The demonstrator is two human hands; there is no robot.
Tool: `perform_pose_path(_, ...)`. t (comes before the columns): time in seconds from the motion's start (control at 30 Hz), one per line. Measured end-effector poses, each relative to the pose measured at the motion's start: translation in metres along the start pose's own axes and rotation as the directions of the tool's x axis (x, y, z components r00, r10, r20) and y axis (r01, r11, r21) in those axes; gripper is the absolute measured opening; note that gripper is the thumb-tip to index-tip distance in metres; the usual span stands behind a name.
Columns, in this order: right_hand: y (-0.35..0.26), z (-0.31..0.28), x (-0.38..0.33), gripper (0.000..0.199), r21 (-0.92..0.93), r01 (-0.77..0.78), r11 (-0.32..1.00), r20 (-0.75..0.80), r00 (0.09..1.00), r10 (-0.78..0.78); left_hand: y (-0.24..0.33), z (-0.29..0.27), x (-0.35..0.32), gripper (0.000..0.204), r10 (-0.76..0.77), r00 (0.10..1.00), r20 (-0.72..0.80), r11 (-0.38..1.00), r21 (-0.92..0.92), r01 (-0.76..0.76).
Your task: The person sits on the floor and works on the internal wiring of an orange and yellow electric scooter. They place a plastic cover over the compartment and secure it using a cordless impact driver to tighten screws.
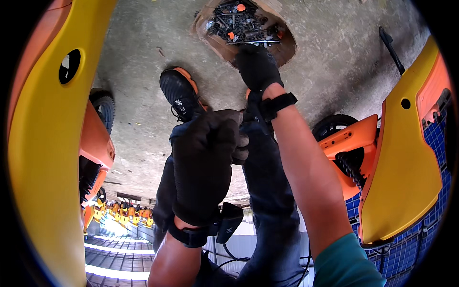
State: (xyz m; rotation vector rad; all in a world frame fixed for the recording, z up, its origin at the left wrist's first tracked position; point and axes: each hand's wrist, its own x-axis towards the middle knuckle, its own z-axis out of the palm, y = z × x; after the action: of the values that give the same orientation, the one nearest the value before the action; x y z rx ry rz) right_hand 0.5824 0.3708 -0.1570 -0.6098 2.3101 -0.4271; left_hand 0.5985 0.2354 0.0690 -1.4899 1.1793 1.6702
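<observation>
My left hand, in a dark grey work glove, is held over my legs. Its fingers are curled in; anything inside them is hidden. Farther out, my right hand, in a black glove, reaches over the near edge of a brown cardboard box. The back of the glove hides its fingertips, so their grip does not show. Many loose dark bolts and small metal parts fill the box, along with a few orange pieces. A thin silvery rod lies just beyond my right fingers.
A yellow and orange vehicle body rises close on my left. Another yellow panel, with an orange part and a black wheel, stands on the right. My black shoe rests on the concrete floor.
</observation>
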Motion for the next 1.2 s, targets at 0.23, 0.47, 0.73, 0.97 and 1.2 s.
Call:
perform_pose_path(0.23, -0.029, -0.01, -0.009, 0.025, 0.362, -0.305, 0.881, 0.007, 0.946, 0.324, -0.006, -0.005, 0.006, 0.021, 0.001, 1.0, -0.014, 0.99, -0.138, -0.003)
perform_pose_path(0.47, -0.003, 0.011, 0.007, 0.024, 0.279, -0.282, 0.918, 0.09, 0.959, 0.267, -0.01, -0.004, 0.009, 0.02, 0.047, 0.998, -0.052, 0.996, -0.077, -0.051)
perform_pose_path(0.73, 0.038, -0.03, 0.001, 0.022, 0.387, 0.004, 0.922, -0.376, 0.914, 0.153, -0.004, -0.005, 0.008, 0.021, 0.035, 0.997, -0.069, 0.998, -0.051, -0.038)
perform_pose_path(0.97, 0.031, -0.073, -0.04, 0.019, 0.371, -0.12, 0.921, -0.15, 0.971, 0.187, -0.006, -0.005, 0.009, 0.022, 0.024, 1.0, -0.01, 0.998, -0.059, -0.025)
perform_pose_path(1.2, 0.002, -0.053, -0.07, 0.019, 0.374, -0.176, 0.911, -0.041, 0.978, 0.206, -0.009, -0.002, 0.01, 0.023, 0.046, 0.999, 0.001, 0.999, 0.004, -0.046)
